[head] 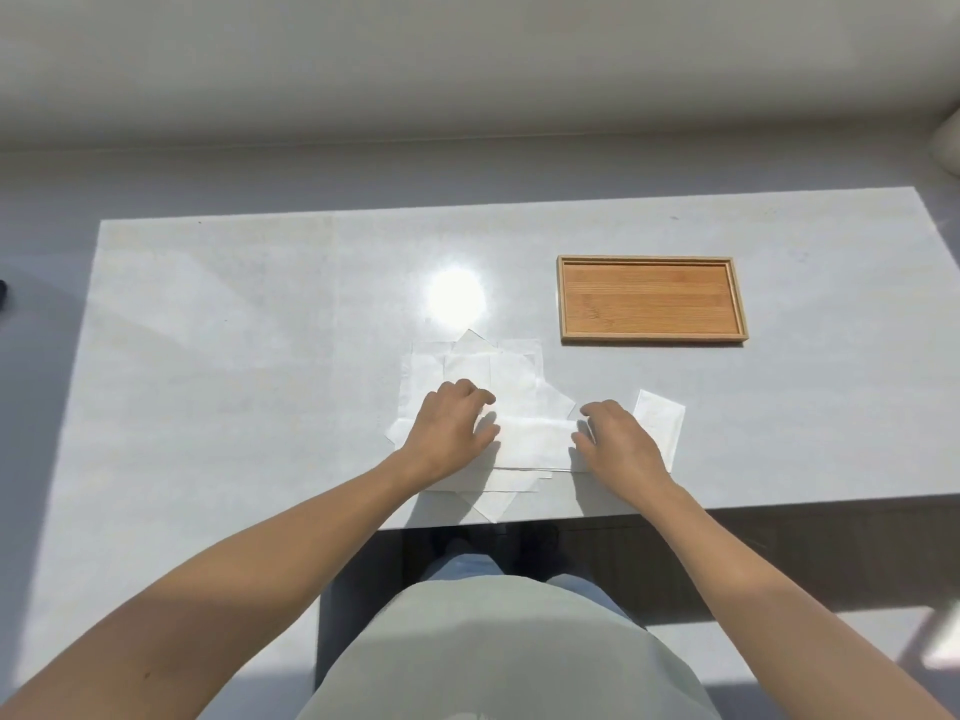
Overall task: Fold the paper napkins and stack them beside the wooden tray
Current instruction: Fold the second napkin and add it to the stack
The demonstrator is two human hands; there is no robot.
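Several white paper napkins (pixel 470 374) lie in a loose overlapping pile near the table's front edge. On top of the pile, a napkin folded into a strip (pixel 535 441) lies between my hands. My left hand (pixel 449 426) presses its left end, fingers spread and curled. My right hand (pixel 618 441) presses its right end. One folded napkin (pixel 660 423) lies just right of my right hand, partly hidden by it. The wooden tray (pixel 652 337) sits empty further back on the right, apart from the napkins.
The pale table (pixel 234 330) has a bright glare spot (pixel 454 298) behind the pile. Its front edge runs just below the napkins, with my legs and the floor beneath. A dark object (pixel 2 293) shows at the far left edge.
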